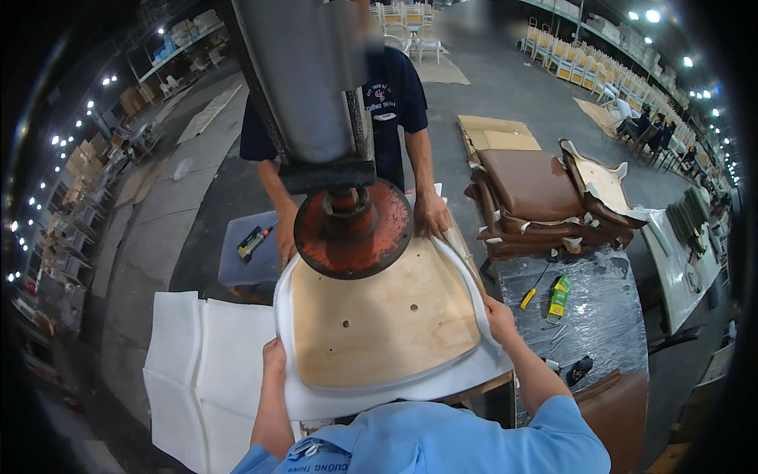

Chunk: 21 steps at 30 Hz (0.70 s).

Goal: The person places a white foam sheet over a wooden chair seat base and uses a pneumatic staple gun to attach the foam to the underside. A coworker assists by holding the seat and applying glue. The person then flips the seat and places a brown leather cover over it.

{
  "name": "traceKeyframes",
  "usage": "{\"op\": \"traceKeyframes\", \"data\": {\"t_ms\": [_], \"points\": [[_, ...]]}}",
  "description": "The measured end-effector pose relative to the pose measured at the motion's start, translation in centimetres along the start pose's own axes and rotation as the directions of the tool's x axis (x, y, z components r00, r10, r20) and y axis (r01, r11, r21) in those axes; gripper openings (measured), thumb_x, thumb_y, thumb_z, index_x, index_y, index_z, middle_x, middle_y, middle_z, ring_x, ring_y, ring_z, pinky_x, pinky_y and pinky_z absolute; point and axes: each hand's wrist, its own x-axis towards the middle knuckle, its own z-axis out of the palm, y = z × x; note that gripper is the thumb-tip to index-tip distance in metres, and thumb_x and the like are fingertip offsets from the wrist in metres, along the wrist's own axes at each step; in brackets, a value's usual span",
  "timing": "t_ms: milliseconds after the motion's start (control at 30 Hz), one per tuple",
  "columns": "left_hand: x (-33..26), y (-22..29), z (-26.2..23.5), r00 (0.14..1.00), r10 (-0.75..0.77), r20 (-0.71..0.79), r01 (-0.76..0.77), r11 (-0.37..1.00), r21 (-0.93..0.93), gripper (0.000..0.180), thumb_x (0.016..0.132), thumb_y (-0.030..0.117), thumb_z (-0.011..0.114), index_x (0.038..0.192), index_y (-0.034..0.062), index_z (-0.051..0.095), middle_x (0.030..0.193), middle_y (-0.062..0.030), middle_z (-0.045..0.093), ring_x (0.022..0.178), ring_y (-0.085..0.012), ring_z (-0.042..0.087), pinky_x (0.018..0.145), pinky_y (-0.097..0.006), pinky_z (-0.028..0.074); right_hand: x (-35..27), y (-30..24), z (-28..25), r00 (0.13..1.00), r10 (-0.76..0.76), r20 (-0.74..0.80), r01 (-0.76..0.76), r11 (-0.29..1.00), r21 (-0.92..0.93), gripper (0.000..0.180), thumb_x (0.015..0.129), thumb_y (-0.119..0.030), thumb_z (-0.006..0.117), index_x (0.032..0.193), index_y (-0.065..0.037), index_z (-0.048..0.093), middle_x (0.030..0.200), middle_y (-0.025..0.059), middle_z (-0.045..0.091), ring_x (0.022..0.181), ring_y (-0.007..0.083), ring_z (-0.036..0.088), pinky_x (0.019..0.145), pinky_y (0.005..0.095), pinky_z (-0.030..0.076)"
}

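Observation:
A plywood seat board [379, 324] with several drilled holes lies on a white foam pad [347, 404], whose edge curls up around the board's sides. My left hand [273, 362] is closed on the pad's left edge. Opposite it, my right hand [499, 319] grips the right edge, fingers mostly hidden under the rim. Above the board's far part hangs a round red press plate [353, 229] on a grey cylinder [304, 87]; a gap between plate and board cannot be judged. Across from me, a person in a dark shirt has both hands [431, 213] at the far edge.
White foam sheets [237, 355] lie at left. A bluish stool [245, 237] carries a tool [254, 243]. On the right, a film-covered table [600, 300] holds a yellow screwdriver [529, 297], a green-yellow box [559, 299] and brown upholstered seats [530, 186]. Chairs [580, 63] stand in rows behind.

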Motion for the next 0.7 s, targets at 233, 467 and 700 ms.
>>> {"op": "traceKeyframes", "data": {"t_ms": [233, 467, 700], "points": [[-0.1, 0.5, -0.4, 0.998, -0.059, 0.029, 0.061, 0.995, -0.072, 0.045, 0.113, 0.038, 0.066, 0.121, -0.0044, 0.078, 0.108, -0.0114, 0.082, 0.094, -0.0195, 0.076, 0.084, -0.035, 0.06, 0.5, -0.3, -0.3, 0.998, 0.019, 0.061, -0.016, 0.999, -0.051, 0.034, 0.107, -0.032, 0.062, 0.131, -0.011, 0.073, 0.111, 0.0283, 0.076, 0.108, 0.0498, 0.072, 0.091, 0.0548, 0.057], [0.3, 0.2, -0.2, 0.989, -0.059, 0.136, 0.077, 0.988, -0.133, 0.051, 0.108, 0.041, 0.073, 0.124, -0.0077, 0.076, 0.108, -0.0143, 0.082, 0.091, -0.0212, 0.078, 0.078, -0.038, 0.062, 2.7, 1.0, -1.4, 0.993, 0.109, 0.042, -0.105, 0.991, -0.084, 0.042, 0.098, -0.031, 0.071, 0.128, -0.002, 0.075, 0.11, 0.0256, 0.079, 0.102, 0.0437, 0.076, 0.088, 0.0483, 0.057], [0.7, -1.3, -2.8, 0.995, -0.098, -0.026, 0.1, 0.991, 0.085, 0.067, 0.103, 0.048, 0.077, 0.125, -0.0151, 0.075, 0.108, -0.0191, 0.08, 0.094, -0.0225, 0.076, 0.082, -0.04, 0.06, 3.0, 0.3, 1.4, 0.972, 0.141, 0.188, -0.142, 0.99, -0.006, 0.034, 0.092, -0.028, 0.074, 0.109, 0.001, 0.08, 0.098, 0.0246, 0.08, 0.094, 0.0316, 0.079, 0.083, 0.0439, 0.057]]}}
